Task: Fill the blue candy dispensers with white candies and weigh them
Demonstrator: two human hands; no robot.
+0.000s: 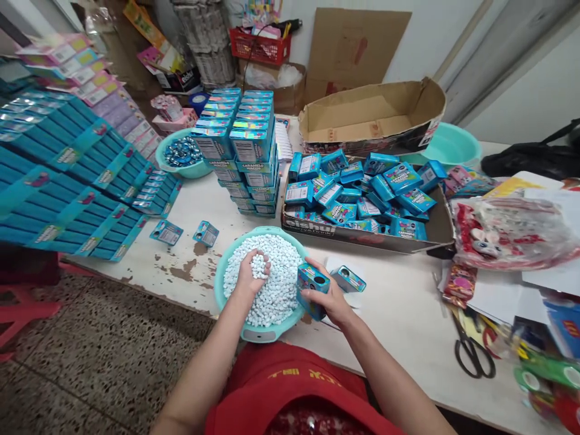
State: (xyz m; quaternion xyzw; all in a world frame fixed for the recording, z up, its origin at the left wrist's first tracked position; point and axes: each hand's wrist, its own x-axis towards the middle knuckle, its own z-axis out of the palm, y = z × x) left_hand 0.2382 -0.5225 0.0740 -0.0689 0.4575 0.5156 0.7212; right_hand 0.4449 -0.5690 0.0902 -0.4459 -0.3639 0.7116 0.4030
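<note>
A turquoise basin [220, 289] full of small white candies [276, 302] sits at the table's front edge. My left hand [247, 279] is over the candies, its fingers curled round a handful of them. At the basin's right rim, my right hand [330, 296] grips a blue candy box [312, 284] that has a dark round hole in its upper face. Just right of that hand, another blue box [351, 278] with a similar hole lies on the table. Two more small blue boxes, a left one [166, 232] and a right one [206, 234], stand left of the basin.
Behind the basin are stacked blue boxes [256, 166] and a carton [362, 237] heaped with loose ones. Large blue stacks [67, 181] fill the left side. A bowl of shiny wrapped pieces [185, 171] stands farther back. Scissors [473, 356] and tape [548, 368] lie right.
</note>
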